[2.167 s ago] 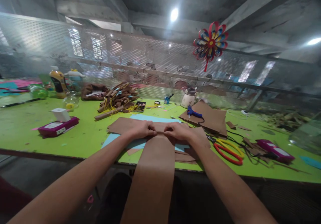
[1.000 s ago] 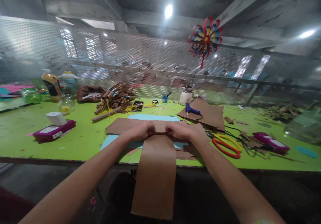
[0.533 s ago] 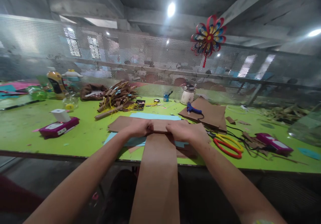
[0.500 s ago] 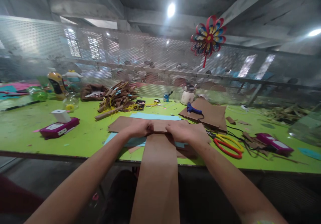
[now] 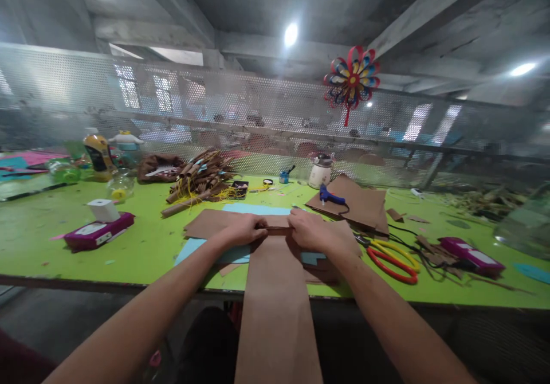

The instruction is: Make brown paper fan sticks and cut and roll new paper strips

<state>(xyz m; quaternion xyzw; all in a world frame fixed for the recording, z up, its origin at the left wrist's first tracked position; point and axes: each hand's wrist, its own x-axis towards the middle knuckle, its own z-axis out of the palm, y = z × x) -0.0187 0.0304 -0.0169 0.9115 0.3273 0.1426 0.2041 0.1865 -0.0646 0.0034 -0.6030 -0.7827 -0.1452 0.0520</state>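
Note:
A long brown paper strip (image 5: 278, 304) runs from the table over its front edge toward my lap. At its far end is a folded band. My left hand (image 5: 244, 229) pinches the left side of this fold, thumb at the near edge. On the right side, my right hand (image 5: 311, 232) is closed on the same fold, its fingertips partly hidden. Beneath both hands lies a wider brown paper sheet (image 5: 206, 223) on light blue paper (image 5: 253, 208). Scissors (image 5: 393, 259) with red and yellow handles rest beside my right forearm.
A blue glue gun (image 5: 332, 196) lies on brown sheets (image 5: 365, 200). Rolled paper sticks (image 5: 197, 177), a white jar (image 5: 321, 172) and bottles (image 5: 98, 155) stand farther back. Purple power strips (image 5: 99, 230) sit on both sides. A pinwheel (image 5: 353, 79) hangs before the perforated screen (image 5: 266, 103).
The view has tilted up slightly, so the table sits lower in the picture. Both hands stay on the fold with slightly shifted fingers. The strip's near end has swung right.

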